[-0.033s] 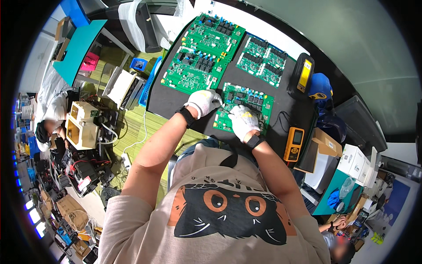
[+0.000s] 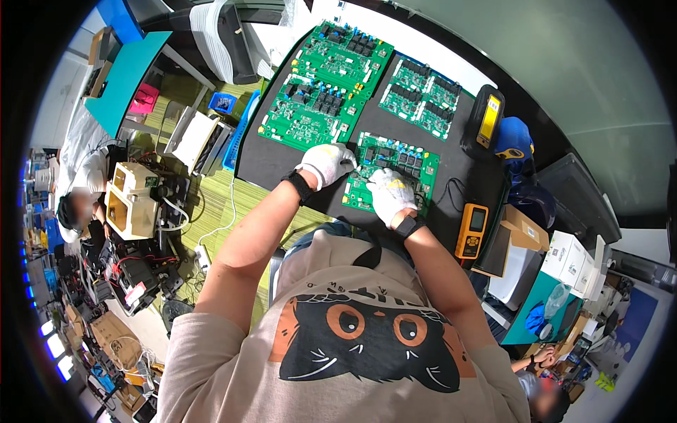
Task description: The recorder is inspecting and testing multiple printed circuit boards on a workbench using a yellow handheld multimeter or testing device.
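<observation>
The two hands and the circuit boards hold the same positions as in the earlier frame; displacement cannot be discerned.

Containers: a small blue bin (image 2: 223, 103), left of the counter (image 2: 264, 166), holds dark items too small to identify. A blue tray (image 2: 241, 137) stands along the counter's left side. To the right are a brown cardboard box (image 2: 525, 227) and a white carton (image 2: 566, 262); their contents cannot be determined.

Hand pose: both forearms extend forward from the lower edge, converging on the near circuit board (image 2: 396, 156), which lies flat at the front of the counter, component side up. The left hand (image 2: 328, 163) is at the board's left edge, fingers bent toward it; whether its grip is closed on that edge cannot be told. The right hand (image 2: 391, 195) is positioned palm down over the board's lower middle, fingers directed forward and left. Its fingertip contact is obscured, so the state of this grip cannot be told.

Materials: both hands wear white fabric gloves, with black bands at the wrists. The near board is green and rectangular, with black block components and blue parts along its far side. Two similar large boards (image 2: 310, 113) adjoin at the far left; a panel of four smaller boards (image 2: 421, 95) lies beyond. An orange handheld meter (image 2: 472, 229) with a dark screen rests at right.
</observation>
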Tool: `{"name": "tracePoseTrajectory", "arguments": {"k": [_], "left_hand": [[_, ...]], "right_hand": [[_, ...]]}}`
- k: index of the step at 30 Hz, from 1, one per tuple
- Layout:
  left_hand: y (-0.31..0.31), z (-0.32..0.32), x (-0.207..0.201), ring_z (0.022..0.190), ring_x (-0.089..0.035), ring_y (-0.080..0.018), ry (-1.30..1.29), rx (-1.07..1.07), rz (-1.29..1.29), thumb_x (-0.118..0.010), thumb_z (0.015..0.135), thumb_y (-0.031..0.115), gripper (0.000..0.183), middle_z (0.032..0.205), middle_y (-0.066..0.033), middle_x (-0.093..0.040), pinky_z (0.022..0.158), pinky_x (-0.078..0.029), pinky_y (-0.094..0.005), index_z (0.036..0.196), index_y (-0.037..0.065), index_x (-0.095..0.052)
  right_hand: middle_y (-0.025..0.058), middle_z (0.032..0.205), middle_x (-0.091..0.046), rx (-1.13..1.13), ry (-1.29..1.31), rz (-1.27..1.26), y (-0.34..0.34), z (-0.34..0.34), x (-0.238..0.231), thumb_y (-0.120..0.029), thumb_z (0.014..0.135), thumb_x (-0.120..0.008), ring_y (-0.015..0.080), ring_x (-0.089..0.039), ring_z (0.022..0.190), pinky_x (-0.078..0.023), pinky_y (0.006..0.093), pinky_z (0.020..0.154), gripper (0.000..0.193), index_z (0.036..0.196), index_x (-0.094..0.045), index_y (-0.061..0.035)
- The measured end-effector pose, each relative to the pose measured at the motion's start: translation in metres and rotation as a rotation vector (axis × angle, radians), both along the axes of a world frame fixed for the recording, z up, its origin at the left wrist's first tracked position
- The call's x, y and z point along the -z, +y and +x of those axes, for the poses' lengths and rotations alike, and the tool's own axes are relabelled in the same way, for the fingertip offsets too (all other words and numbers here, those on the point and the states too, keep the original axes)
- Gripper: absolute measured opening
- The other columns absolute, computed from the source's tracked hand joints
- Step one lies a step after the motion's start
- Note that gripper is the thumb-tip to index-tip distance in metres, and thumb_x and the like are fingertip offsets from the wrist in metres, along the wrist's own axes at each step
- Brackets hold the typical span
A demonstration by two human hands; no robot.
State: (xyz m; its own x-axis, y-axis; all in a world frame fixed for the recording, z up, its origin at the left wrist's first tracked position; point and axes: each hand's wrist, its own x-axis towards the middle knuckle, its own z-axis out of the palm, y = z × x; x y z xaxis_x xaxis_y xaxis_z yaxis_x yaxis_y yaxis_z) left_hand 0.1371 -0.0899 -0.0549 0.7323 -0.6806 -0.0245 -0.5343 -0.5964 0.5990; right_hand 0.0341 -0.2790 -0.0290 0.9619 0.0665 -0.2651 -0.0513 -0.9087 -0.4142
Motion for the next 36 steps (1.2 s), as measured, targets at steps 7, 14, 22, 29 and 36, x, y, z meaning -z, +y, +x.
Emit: {"name": "tracePoseTrajectory", "arguments": {"k": [7,14,22,29,36], "left_hand": [[-0.001,-0.002,-0.006,0.088,-0.066,-0.0296,-0.001,-0.009,0.020,-0.072,0.083,0.023,0.009,0.091,-0.0082,-0.069,0.077,-0.053,-0.0384,0.089,0.017,-0.074],[-0.001,-0.003,-0.007,0.087,-0.066,-0.0296,-0.011,-0.016,0.027,-0.072,0.083,0.023,0.010,0.091,-0.0080,-0.069,0.077,-0.053,-0.0387,0.089,0.016,-0.074],[-0.001,-0.004,-0.013,0.088,-0.067,-0.0313,0.023,-0.029,0.034,-0.071,0.083,0.026,0.012,0.092,-0.0093,-0.070,0.077,-0.053,-0.0403,0.090,0.017,-0.074],[-0.001,-0.005,-0.012,0.086,-0.066,-0.0291,-0.021,-0.027,0.014,-0.072,0.082,0.022,0.008,0.090,-0.0073,-0.068,0.076,-0.053,-0.0385,0.089,0.017,-0.073],[-0.001,-0.005,-0.014,0.086,-0.066,-0.0295,-0.019,-0.016,0.030,-0.071,0.084,0.024,0.010,0.091,-0.0074,-0.068,0.076,-0.053,-0.0389,0.090,0.016,-0.073]], "right_hand": [[0.0155,0.102,-0.064,0.001,-0.051,-0.014,0.002,-0.002,0.004,-0.026,0.092,-0.058,0.0360,-0.061,0.099,-0.049,0.0473,0.083,0.021,0.097,-0.063,-0.0068],[0.0157,0.100,-0.063,-0.033,-0.090,-0.064,0.002,-0.003,-0.003,-0.024,0.092,-0.058,0.0363,-0.060,0.098,-0.049,0.0475,0.083,0.019,0.097,-0.063,-0.0068],[0.0148,0.101,-0.063,-0.118,-0.182,-0.129,0.002,-0.004,0.000,-0.023,0.092,-0.057,0.0348,-0.061,0.099,-0.050,0.0469,0.083,0.017,0.096,-0.062,-0.0072],[0.0150,0.101,-0.062,-0.143,-0.118,-0.141,0.003,0.001,0.002,-0.022,0.092,-0.057,0.0336,-0.061,0.099,-0.050,0.0463,0.083,0.015,0.095,-0.061,-0.0076],[0.0139,0.100,-0.062,-0.144,-0.133,-0.171,0.006,0.000,0.003,-0.020,0.093,-0.054,0.0328,-0.061,0.099,-0.051,0.0452,0.083,0.014,0.096,-0.060,-0.0084]]}}
